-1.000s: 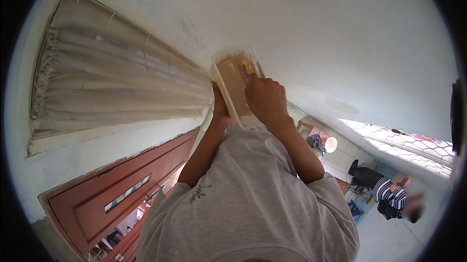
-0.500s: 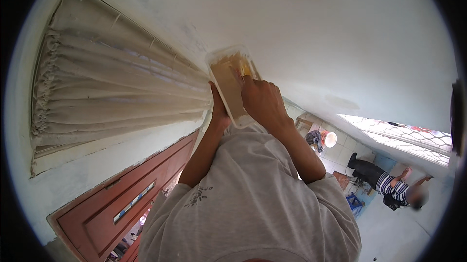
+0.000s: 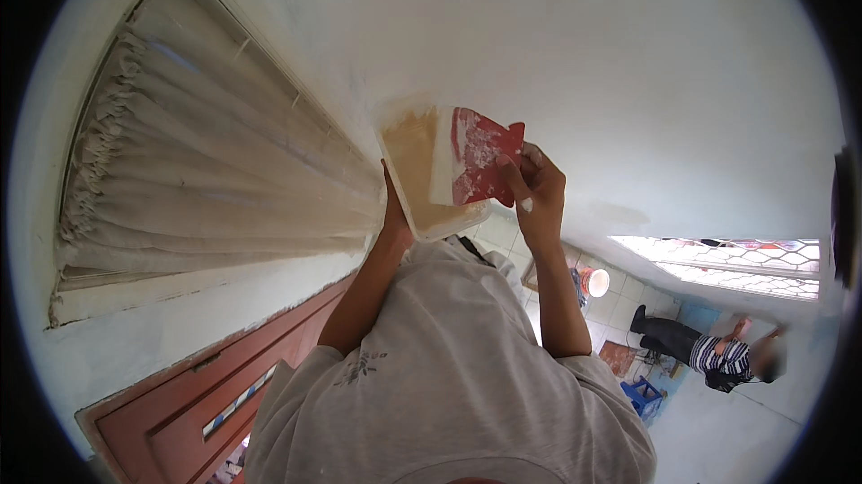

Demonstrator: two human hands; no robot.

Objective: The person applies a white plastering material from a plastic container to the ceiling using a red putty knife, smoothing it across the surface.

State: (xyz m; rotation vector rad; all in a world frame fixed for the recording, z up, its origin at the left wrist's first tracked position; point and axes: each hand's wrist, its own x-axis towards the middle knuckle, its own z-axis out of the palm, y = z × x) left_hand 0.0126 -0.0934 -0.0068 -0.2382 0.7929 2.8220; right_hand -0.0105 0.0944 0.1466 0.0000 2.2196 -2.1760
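Note:
My left hand (image 3: 396, 215) grips the near left side of a shallow pale plastic tray (image 3: 424, 235), its thumb along the side and the other fingers hidden beneath. A layer of smooth beige paste (image 3: 409, 156) lies in the tray. In my right hand (image 3: 540, 186) is a red putty spreader (image 3: 489, 154), pinched at its right end between thumb and fingers. Whitish smears cover the spreader's face, and its left edge carries a pale band of paste over the tray. A white spot of paste marks my right hand.
A white wall (image 3: 646, 62) rises ahead and right. To the left are a curtained window (image 3: 224, 161) and a red-brown door (image 3: 171, 412). Down at the right, a bucket (image 3: 594, 282), a blue stool (image 3: 643, 397) and a person in a striped shirt (image 3: 718, 355) stand on the tiled floor.
My right hand has come up and right out of the tray and turned, showing the spreader's red face, now with paste on its edge. My left hand still holds the tray.

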